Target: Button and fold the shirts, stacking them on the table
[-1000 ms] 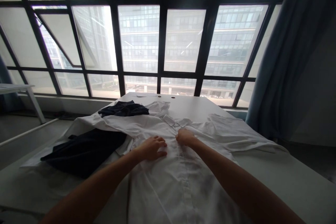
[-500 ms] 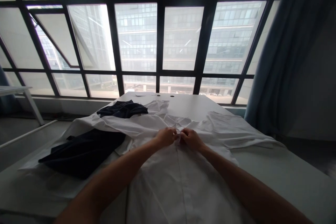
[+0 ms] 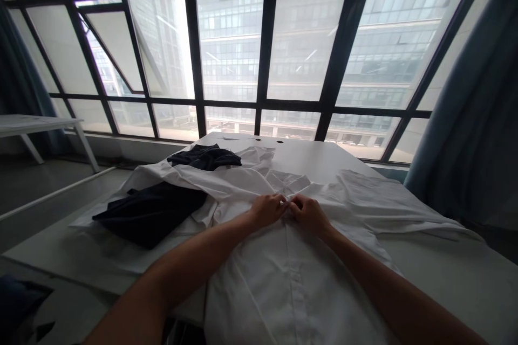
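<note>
A white button-up shirt (image 3: 259, 275) lies spread on the white table (image 3: 311, 151), its collar (image 3: 289, 180) toward the window and its lower part toward me. Both sleeves reach out to the sides. My left hand (image 3: 267, 210) pinches the front placket just below the collar. Close beside it, my right hand (image 3: 309, 214) pinches the same strip of cloth, fingertips nearly meeting those of the left. Whether a button sits between the fingers is too small to make out.
Left of the shirt lies a folded dark garment (image 3: 151, 213), with a second dark garment (image 3: 204, 157) farther back. Another white table (image 3: 38, 125) stands at the far left. A dark-framed window (image 3: 234, 46) spans the back, and a blue curtain (image 3: 469, 118) hangs at right.
The camera view has shifted, so the scene sits farther right and the window higher. Both hands stay at the placket below the collar, with little change in their grip.
</note>
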The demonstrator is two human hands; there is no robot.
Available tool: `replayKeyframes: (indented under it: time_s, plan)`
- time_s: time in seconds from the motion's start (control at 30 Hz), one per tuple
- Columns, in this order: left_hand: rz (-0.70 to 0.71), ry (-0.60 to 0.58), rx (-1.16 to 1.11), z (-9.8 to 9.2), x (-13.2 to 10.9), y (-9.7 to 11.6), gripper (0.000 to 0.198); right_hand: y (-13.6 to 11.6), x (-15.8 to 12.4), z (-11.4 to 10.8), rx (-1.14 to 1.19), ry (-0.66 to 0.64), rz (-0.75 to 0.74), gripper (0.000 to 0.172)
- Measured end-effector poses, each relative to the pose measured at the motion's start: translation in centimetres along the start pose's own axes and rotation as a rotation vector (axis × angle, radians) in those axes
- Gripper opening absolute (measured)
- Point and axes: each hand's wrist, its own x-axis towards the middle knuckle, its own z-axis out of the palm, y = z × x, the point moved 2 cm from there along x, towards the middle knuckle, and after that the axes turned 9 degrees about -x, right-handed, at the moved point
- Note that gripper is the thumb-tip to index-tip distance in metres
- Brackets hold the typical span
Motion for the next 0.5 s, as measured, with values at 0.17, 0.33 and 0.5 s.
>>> replayKeyframes:
  time_s: [0.17,0.33,0.5]
  plan:
    - [-0.003,-0.027,-0.006,0.21,-0.08,0.05,0.029,0.71,0.18,0.16,0.093,-0.1,-0.02,0.042]
    - [0.033,-0.088,-0.001,0.29,-0.05,0.11,0.03,0.78,0.09,-0.1,0.081,-0.148,-0.05,0.045]
    - [0.077,-0.134,0.009,0.65,0.0,-0.16,0.033,0.6,-0.26,-0.21,0.058,-0.201,-0.087,0.049]
